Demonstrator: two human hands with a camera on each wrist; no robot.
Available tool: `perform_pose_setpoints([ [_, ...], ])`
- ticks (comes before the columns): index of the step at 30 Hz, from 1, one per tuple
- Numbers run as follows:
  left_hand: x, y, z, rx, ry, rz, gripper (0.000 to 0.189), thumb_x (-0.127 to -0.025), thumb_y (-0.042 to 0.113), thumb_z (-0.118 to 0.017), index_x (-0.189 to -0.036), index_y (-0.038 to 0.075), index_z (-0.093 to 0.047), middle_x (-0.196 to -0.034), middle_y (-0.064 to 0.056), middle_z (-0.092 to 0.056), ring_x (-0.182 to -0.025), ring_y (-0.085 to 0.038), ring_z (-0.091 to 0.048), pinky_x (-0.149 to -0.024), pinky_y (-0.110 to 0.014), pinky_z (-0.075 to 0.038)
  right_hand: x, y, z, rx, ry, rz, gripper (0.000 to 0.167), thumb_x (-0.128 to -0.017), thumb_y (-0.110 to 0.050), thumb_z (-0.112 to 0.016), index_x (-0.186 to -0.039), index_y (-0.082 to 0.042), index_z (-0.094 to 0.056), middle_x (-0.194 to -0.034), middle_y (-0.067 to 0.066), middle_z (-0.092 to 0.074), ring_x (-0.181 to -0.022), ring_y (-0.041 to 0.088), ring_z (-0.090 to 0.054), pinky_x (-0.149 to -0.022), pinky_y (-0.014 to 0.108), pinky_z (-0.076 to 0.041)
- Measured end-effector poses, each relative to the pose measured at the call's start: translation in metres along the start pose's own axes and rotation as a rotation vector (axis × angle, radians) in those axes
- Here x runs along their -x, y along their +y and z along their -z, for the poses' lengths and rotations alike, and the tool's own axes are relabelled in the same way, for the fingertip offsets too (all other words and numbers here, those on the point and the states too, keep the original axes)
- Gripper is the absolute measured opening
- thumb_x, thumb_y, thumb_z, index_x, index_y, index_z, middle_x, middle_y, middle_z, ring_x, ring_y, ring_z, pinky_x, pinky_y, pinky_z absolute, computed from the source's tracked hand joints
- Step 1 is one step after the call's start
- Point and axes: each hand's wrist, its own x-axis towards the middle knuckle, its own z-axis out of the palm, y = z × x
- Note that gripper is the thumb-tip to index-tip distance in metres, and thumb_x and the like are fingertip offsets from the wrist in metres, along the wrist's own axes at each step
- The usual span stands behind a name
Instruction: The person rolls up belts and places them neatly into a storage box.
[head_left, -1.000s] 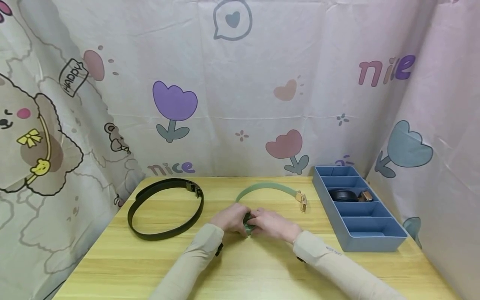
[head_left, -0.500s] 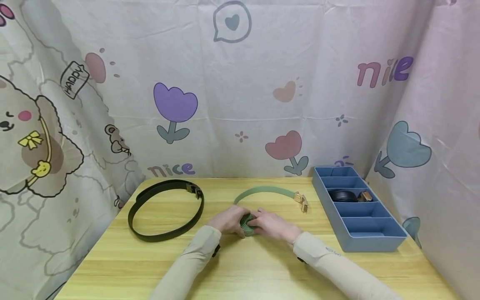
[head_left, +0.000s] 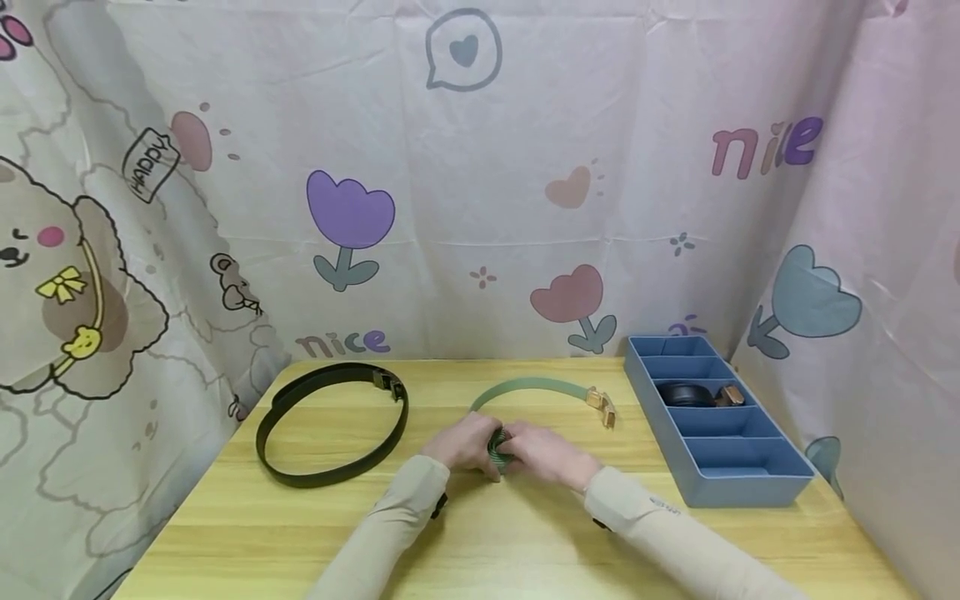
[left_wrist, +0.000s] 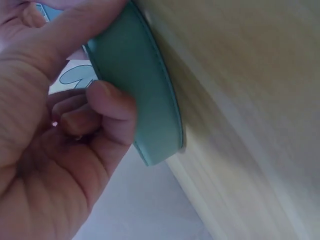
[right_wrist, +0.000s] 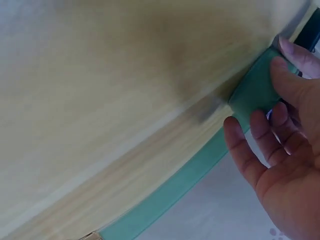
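A green belt is partly wound into a coil (head_left: 498, 450) that stands on edge on the table, between my two hands. Its loose strap (right_wrist: 170, 186) arcs away behind them to a gold buckle (head_left: 600, 406) at the right. My left hand (head_left: 467, 444) holds the coil from the left; in the left wrist view its fingers curl against the green strap (left_wrist: 142, 90). From the other side my right hand (head_left: 546, 454) grips the coil, thumb on its outer face in the right wrist view. Fingers hide much of the roll.
A black belt (head_left: 311, 480) lies in a wide loop at the left. At the right stands a blue divided box (head_left: 678, 467); one compartment holds a rolled black belt (head_left: 686, 394) with a gold-brown buckle (head_left: 730, 396). A printed curtain (head_left: 450, 183) hangs behind the table.
Both hands stay at the coil, shifting slightly while the fingers work round it. The coil's spiral showed more half a second ago and is more covered now. The view has tilted slightly.
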Motion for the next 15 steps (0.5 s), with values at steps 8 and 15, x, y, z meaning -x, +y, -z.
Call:
perform_pose_setpoints([
  [8, 0.000, -0.002, 0.003, 0.001, -0.035, -0.036, 0.064, -0.060, 0.010, -0.091, -0.119, 0.015, -0.065, -0.111, 0.005, -0.068, -0.100, -0.008, -0.061, -0.094, -0.028, -0.049, 0.002, 0.012, 0.006, 0.062, -0.046, 0.049, 0.028, -0.085, -0.027, -0.075, -0.110, -0.015, -0.074, -0.116, 0.003, -0.066, -0.105, 0.015, -0.060, -0.091, 0.029, -0.051],
  [15, -0.003, 0.000, 0.002, 0.022, -0.019, -0.027, 0.054, -0.054, 0.013, -0.093, -0.102, 0.013, -0.069, -0.094, 0.007, -0.068, -0.082, -0.004, -0.058, -0.080, -0.022, -0.050, 0.001, 0.005, 0.003, 0.079, -0.054, -0.032, 0.031, -0.081, -0.038, -0.077, -0.101, -0.016, -0.071, -0.106, -0.001, -0.060, -0.093, 0.014, -0.051, -0.079, 0.027, -0.048],
])
